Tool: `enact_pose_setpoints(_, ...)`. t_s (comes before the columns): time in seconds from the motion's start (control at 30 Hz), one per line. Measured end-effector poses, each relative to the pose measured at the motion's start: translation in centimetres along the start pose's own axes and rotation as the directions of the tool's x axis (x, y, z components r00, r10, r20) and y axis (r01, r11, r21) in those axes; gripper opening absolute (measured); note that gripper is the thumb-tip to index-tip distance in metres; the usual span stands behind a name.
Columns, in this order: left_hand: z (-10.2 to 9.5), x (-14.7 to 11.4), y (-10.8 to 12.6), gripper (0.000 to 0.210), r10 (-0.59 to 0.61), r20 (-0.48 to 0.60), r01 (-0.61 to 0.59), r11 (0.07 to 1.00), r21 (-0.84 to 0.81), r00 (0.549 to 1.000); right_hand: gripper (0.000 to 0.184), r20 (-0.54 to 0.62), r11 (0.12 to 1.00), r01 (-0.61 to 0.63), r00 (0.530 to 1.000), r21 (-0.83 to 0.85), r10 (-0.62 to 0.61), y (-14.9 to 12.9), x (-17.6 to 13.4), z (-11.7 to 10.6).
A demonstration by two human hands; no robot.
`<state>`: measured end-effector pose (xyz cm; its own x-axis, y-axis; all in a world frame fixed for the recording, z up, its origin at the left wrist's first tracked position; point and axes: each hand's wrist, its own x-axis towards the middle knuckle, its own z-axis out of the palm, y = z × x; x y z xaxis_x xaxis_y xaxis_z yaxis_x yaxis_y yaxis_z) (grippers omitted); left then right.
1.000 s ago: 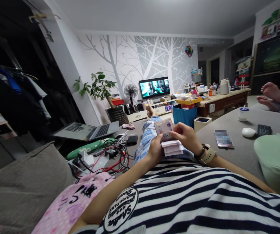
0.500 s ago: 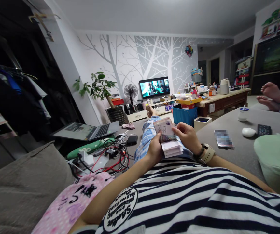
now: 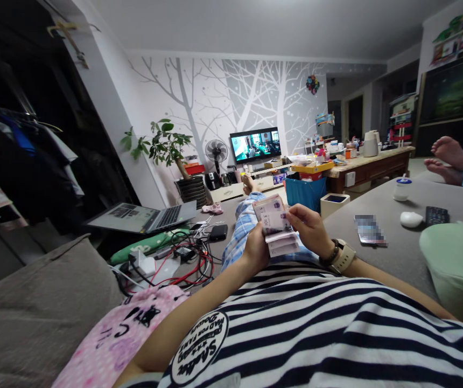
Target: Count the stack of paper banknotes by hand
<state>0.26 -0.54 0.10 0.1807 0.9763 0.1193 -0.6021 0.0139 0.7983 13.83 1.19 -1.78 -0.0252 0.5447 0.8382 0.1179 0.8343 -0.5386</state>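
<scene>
Two hands of ours meet on the notes, which sit just above our striped shirt: our left hand grips the stack from its left side, and our right hand pinches its right edge, so neither is clearly nearer. The stack's long axis runs away from us, leaning slightly left; its far end points toward our foot, and pale near ends fan toward our belly.

There are 2 bare hands, several pale paper banknotes (exact no. unclear), 1 open grey laptop, 1 rounded wht. mouse.
</scene>
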Motion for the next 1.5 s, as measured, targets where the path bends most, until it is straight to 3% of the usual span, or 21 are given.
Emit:
enact_pose_setpoints(0.27, -0.05, 0.34, -0.09, 0.032, -0.050, 0.005, 0.050, 0.997, -0.050, 0.999, 0.034, 0.031, 0.998, -0.010, 0.999, 0.057, 0.008, -0.43, -0.01, 0.02)
enact_pose_setpoints(0.47, -0.17, 0.12, -0.11, 0.031, -0.024, -0.025, 0.025, 0.999, 0.024, 0.999, 0.039, -0.103, 0.994, -0.079, 0.992, -0.070, 0.072, -0.09, 0.54, -0.15)
enact_pose_setpoints(0.63, -0.18, -0.15, -0.07, 0.025, 0.019, -0.044, -0.015, 0.997, 0.078, 0.999, 0.041, -0.102, 0.981, -0.143, 0.986, -0.134, 0.130, 0.32, 0.92, -0.19)
enact_pose_setpoints(1.0, -0.29, -0.12, -0.15, 0.016, 0.035, -0.082, -0.025, 0.993, 0.119, 0.996, 0.037, -0.106, 0.981, -0.125, 0.988, -0.147, 0.110, 0.27, 0.82, -0.03)
enact_pose_setpoints(1.5, -0.20, 0.47, -0.33, 0.033, -0.017, 0.002, 0.017, 1.000, -0.008, 1.000, 0.034, -0.117, 0.992, -0.074, 0.991, -0.104, 0.061, -0.04, 0.53, 0.07)
